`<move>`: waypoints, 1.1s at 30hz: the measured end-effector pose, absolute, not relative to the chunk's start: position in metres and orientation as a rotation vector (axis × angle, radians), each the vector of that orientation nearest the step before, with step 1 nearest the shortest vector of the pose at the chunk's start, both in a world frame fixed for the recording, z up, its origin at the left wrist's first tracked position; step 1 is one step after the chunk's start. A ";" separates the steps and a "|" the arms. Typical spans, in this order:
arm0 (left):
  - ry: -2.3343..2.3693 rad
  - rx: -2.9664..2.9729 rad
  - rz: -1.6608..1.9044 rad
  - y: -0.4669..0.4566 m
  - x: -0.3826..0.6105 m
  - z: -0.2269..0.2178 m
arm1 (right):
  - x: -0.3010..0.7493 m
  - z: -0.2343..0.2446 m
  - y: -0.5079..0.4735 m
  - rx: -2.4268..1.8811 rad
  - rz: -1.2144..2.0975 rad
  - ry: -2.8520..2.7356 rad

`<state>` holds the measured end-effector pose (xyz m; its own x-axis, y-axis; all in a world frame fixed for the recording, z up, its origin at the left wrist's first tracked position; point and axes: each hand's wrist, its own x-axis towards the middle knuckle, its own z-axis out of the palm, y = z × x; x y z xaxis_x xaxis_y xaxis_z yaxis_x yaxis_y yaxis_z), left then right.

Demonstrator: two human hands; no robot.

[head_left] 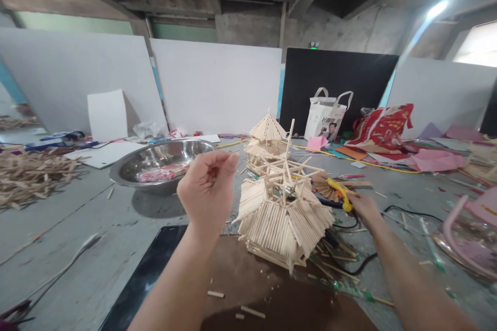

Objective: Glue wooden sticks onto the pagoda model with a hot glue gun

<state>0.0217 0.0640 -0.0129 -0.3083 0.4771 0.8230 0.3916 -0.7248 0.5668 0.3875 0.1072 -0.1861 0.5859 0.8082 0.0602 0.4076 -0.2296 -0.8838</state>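
My left hand (209, 186) is raised to the left of a stick-built pavilion model, its thumb and fingers pinched together. Whatever sits in that pinch, if anything, is too small to make out. To the right of the model, my right hand (364, 208) is closed on a yellow glue gun (341, 191) with a dark cord. The pavilion model (277, 222) has a sloping roof of pale round sticks, and an open stick frame rises from its top. Behind it stands a second stick model (268, 132) with a pointed roof. Small cut sticks (253, 312) lie on the brown board (233, 274).
A steel basin (128, 178) holding pink plastic packets sits at left, near a pile of wooden pieces (34, 178). Black cable (365, 266) and loose sticks lie at right, beside a pink-handled clear container (471, 238). A white bag (324, 119) and coloured paper stand farther back.
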 end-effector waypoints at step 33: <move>0.974 2.748 0.654 0.000 0.033 -0.139 | 0.283 -0.135 0.097 -1.299 0.966 -1.152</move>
